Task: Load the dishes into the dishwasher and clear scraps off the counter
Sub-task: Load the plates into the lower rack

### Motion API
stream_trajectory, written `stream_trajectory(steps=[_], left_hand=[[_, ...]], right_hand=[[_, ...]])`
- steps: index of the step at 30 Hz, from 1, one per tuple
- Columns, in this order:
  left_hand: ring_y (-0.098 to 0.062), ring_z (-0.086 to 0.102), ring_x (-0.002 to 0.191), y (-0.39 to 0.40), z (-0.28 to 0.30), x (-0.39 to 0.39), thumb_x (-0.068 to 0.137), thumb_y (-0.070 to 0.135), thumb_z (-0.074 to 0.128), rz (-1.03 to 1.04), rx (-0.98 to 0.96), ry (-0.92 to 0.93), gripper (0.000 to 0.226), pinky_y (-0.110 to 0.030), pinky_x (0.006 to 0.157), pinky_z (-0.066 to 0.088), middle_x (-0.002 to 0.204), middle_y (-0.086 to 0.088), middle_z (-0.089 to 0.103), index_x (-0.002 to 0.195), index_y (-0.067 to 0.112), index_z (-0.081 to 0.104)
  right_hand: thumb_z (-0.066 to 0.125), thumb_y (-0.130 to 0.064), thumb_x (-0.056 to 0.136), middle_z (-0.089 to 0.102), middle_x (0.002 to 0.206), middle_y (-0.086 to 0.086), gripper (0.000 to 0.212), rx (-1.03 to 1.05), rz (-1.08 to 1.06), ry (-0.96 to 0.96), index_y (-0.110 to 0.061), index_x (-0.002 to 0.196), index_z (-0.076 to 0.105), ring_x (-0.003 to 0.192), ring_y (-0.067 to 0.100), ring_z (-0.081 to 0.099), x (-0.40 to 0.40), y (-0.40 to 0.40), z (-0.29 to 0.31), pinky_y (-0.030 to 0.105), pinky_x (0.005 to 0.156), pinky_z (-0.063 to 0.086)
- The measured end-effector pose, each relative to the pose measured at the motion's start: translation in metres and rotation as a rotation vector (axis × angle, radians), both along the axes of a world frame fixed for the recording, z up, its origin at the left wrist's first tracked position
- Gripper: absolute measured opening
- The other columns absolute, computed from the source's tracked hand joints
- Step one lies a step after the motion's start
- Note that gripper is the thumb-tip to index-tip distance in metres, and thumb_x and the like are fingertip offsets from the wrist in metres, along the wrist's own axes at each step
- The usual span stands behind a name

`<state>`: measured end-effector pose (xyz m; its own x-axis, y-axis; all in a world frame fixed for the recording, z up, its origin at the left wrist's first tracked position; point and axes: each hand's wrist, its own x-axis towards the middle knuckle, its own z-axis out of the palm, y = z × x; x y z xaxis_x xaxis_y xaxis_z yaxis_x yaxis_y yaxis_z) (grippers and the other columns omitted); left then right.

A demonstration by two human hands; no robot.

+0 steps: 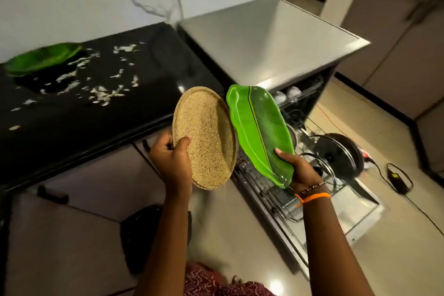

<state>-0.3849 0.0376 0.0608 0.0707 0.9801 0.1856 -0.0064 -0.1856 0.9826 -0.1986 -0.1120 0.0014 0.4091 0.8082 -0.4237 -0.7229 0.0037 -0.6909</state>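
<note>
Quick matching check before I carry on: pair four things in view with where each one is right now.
Things:
1. Round speckled tan plate
2. Green leaf-shaped plate with a dark midrib
3. Second green leaf-shaped plate
4. Black round pan

Places:
A. On the black counter, far left by the wall
B. Held by the left hand
C. In the dishwasher's lower rack
D. Held by the right hand

Pairs: 1-B, 2-D, 3-A, 4-C
</note>
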Motion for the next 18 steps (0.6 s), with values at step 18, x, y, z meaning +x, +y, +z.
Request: stream_trajectory(steps=[18], left_hand=[[-0.021, 0.033, 0.057, -0.071, -0.176, 0.238, 0.067, 0.017, 0.059, -0.054, -0.48, 0.529, 0.031, -0.033, 0.056, 0.029, 0.059, 0.002, 0.032, 0.059, 0.018, 0.029]], right_hand=[[0.038, -0.001, 0.089, 0.048, 0.037, -0.006, 0.025, -0.784, -0.076, -0.127, -0.013, 0.071, 0.05, 0.026, 0.003, 0.035, 0.191, -0.089, -0.116, 0.008, 0.032, 0.025]])
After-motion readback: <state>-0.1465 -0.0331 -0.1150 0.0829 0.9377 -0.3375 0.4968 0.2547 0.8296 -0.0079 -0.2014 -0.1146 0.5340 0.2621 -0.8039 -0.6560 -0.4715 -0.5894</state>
